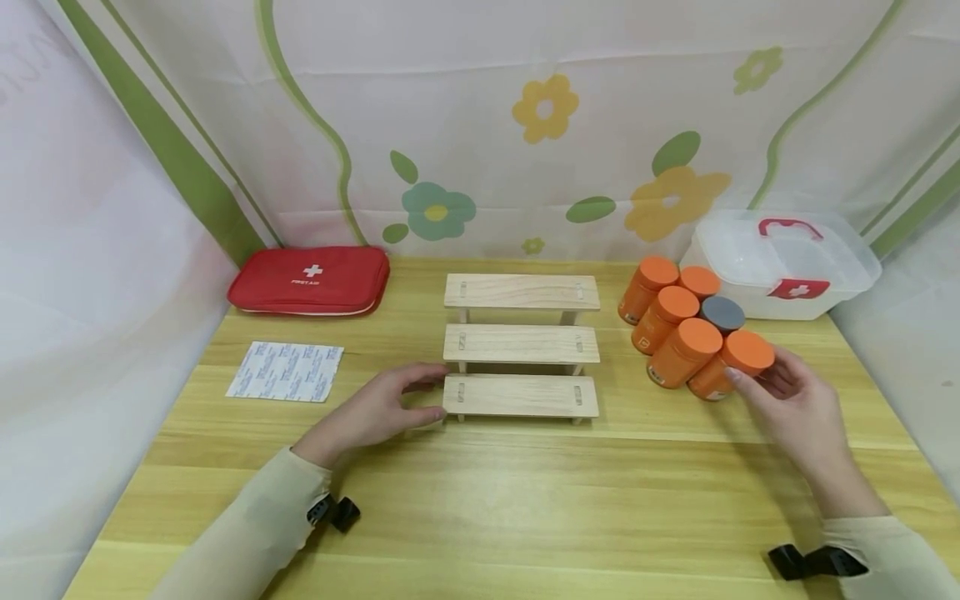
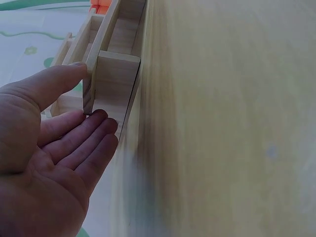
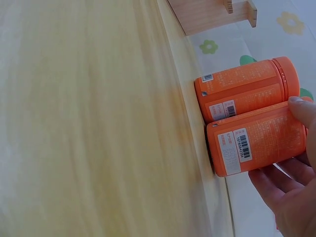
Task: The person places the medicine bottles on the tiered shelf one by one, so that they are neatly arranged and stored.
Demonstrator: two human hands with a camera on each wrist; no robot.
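A three-tier wooden step rack stands mid-table. My left hand is at the left end of its lowest board, thumb and fingers either side of the corner. In the left wrist view those fingers look nearly straight, and the thumb tip meets the board's edge; how firmly cannot be told. My right hand holds the nearest right orange bottle, thumb by its lid, fingers against its side. In the right wrist view this bottle bears a barcode label and touches another orange bottle.
More orange bottles and a grey-lidded bottle cluster right of the rack. Behind them is a white first-aid box with a red handle. A red first-aid pouch and a printed white sheet lie on the left.
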